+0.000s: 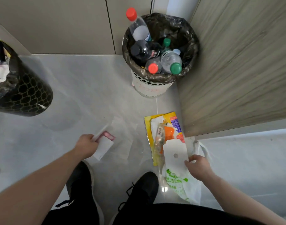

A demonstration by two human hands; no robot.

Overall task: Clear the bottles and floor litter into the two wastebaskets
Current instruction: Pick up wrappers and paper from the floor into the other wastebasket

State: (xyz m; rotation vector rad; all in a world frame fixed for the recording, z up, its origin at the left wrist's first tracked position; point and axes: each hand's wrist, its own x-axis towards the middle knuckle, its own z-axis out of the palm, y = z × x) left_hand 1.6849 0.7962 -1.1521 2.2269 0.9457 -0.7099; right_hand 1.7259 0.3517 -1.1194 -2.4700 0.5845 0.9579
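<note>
Both forearms are bare from the lower frame edge to the wrists, with no sleeve, watch or band showing. The left hand (pixel 86 146) and right hand (pixel 198 167) wear no gloves or rings. The legs are in black trousers (pixel 163 214), plain and unmarked. Just above the trousers are two black shoes: the left shoe (pixel 81 181) has a pale sole edge and a white mark near its black laces, and the right shoe (pixel 143 186) is all black with black laces.
</note>
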